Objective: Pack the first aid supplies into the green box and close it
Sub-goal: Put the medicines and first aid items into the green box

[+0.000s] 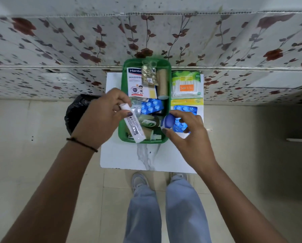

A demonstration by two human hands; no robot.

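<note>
Green box [169,102] open on a small white table [122,155], long axis running away from the camera toward the flowered wall [59,41]. Packed inside at the far left: a white carton [139,85] reading "Hansa…" on a blue band and "WASHPR…" below, the rest covered. Beside it a clear packet of small gold pieces [149,75], label too small to read, and a brown cardboard roll [162,83] lying lengthwise along the right wall. Mid-box: a blue blister strip of tablets [152,106] and a crinkled clear wrapper. Nearer end: a green-labelled bottle [149,121] on its side, writing illegible.

Left hand [101,118] over the box's near left corner, thumb and forefinger pinching the capped top of a white tube [134,127]; tube slanting down and to the right, crimped end just above the near rim, dark lettering showing "…ADIN…" only. Black thread band on that wrist.

Right hand [187,132] at the box's right rim, fingers curled and pinching a small white-and-blue bottle [166,122], blue cap uppermost; print unreadable.

On the table just right of the box: a pack of cotton swabs [186,85] with an orange label, blurred, a yellow-banded pack beneath it, and another blue tablet strip [185,109] partly under the right hand.

Black bin bag [76,113] on the floor to the left. Grey trousers and pale shoes below the table edge.
</note>
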